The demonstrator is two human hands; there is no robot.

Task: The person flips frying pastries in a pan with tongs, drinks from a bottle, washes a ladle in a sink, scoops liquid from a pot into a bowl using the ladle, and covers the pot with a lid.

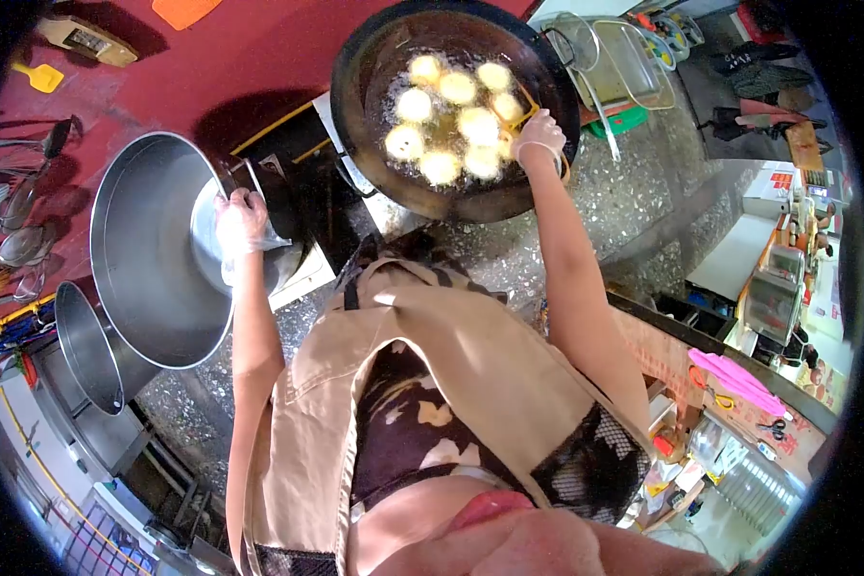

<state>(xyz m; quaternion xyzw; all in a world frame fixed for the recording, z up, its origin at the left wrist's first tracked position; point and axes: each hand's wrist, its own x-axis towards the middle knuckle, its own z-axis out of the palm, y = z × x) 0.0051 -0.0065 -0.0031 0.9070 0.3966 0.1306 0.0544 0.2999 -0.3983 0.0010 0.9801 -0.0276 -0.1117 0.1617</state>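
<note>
A dark wok (365, 72) holds bubbling oil, with several pale yellow, round dough pieces (457, 88) floating in it. My right hand (540, 137), in a thin clear glove, is closed over the wok's right side. It grips thin wooden chopsticks (521, 117), whose tips reach toward the dough pieces. Beside the right rim of a big metal pot (144, 259), my left hand (242, 219) is closed, also in a clear glove. Glare and the fingers hide what it grips. A shiny pale metal surface (205, 213) shows just left of those fingers.
A second metal pot (86, 350) stands lower left. Ladles and strainers (24, 245) hang along the red wall at left. Right of the wok are a wire strainer (574, 43) and a metal tray (629, 62). Pink gloves (737, 382) and scissors (774, 430) lie on the right-hand counter.
</note>
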